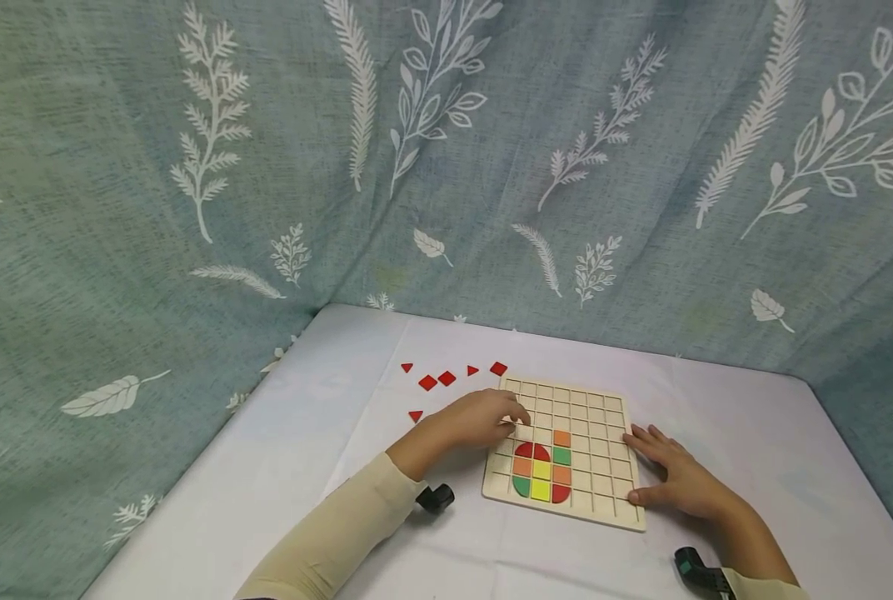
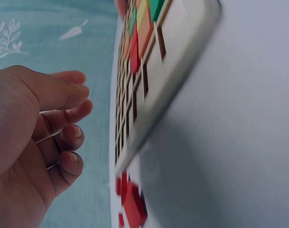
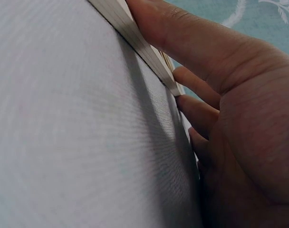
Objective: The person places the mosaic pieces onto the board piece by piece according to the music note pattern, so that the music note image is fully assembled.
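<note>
A pale wooden grid board (image 1: pixel 596 467) lies on the white cloth, with red, orange, yellow and green pieces set in its lower left cells. Among them are a red piece (image 1: pixel 541 452), a yellow square (image 1: pixel 541 490) and an orange square (image 1: pixel 562 437). Over the board's left side hovers my left hand (image 1: pixel 480 417); its fingers are loosely curled, and the left wrist view shows nothing between them. My right hand (image 1: pixel 675 477) rests along the board's right edge with fingers spread, the thumb (image 3: pixel 182 38) touching the rim.
Loose red squares, such as one red square (image 1: pixel 427 382), and small red triangles, including a red triangle (image 1: pixel 416 416), lie left of and behind the board. A black wrist camera (image 1: pixel 436 498) sits under the left forearm. Leaf-patterned green cloth (image 1: pixel 491 250) hangs behind the table.
</note>
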Tool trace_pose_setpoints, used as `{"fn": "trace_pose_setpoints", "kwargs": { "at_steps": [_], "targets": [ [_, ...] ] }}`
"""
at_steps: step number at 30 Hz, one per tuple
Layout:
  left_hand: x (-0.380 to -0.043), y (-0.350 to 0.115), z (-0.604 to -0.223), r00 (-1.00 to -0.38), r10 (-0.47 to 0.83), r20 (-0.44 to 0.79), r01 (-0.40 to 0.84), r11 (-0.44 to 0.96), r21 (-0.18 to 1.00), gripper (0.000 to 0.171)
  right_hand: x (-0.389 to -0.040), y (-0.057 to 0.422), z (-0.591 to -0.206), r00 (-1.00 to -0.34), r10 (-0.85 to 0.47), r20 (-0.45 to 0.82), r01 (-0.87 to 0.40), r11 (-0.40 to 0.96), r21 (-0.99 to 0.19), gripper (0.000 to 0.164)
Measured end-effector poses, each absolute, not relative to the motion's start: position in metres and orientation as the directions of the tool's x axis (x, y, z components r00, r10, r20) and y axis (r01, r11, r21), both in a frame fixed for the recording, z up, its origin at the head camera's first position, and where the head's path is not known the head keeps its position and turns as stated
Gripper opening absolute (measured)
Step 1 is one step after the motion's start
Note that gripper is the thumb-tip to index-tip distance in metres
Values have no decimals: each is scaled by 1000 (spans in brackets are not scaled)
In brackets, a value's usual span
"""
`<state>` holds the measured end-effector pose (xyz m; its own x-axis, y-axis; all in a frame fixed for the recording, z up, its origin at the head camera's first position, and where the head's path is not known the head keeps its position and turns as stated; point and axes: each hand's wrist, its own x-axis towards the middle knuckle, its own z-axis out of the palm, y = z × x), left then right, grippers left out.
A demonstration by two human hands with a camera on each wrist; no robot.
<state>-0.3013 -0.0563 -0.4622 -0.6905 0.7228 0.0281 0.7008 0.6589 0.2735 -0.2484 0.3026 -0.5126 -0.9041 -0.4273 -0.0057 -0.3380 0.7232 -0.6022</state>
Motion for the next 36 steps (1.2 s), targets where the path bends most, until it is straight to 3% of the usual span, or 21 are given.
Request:
{"fn": "trace_pose_setpoints", "kwargs": {
  "at_steps": [13, 26, 36],
  "targets": [
    [-304, -112, -469, -779, 626, 26, 599, 732, 325, 23, -248, 302, -515, -910, -415, -14, -323, 729, -604, 97],
    [-309, -150, -467, -827, 562, 11, 539, 788, 299, 26, -249, 301, -514, -912, -410, -19, -315, 729, -608, 97],
    [-318, -173, -470, -866, 500, 23, 476, 807, 349, 27, -248, 301, -514, -915, -402, -31, -305, 742, -597, 98]
  ]
}}
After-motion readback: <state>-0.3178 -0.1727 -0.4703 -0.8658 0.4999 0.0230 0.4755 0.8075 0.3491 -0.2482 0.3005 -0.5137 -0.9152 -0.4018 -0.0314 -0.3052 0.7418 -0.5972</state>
